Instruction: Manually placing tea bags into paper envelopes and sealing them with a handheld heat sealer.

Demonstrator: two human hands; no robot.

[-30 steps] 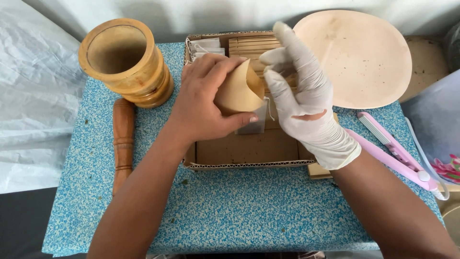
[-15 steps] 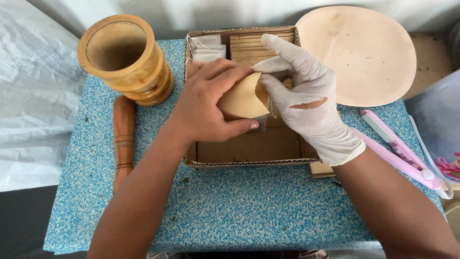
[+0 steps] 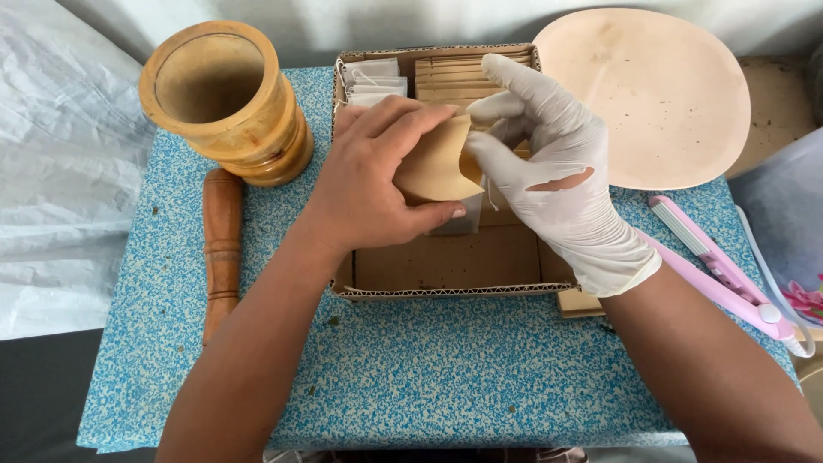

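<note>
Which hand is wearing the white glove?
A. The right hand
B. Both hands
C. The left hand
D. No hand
A. The right hand wears a white glove with a tear in it, while the left hand is bare; both hold a small tan paper pouch over the cardboard box.

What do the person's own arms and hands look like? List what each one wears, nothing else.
Left hand: bare, no glove, ring, watch or sleeve in view on the forearm.
Right hand: thin white disposable glove ending just past the wrist, with a tear on its back that shows the hand beneath. Forearm bare, no sleeve in view.
</note>
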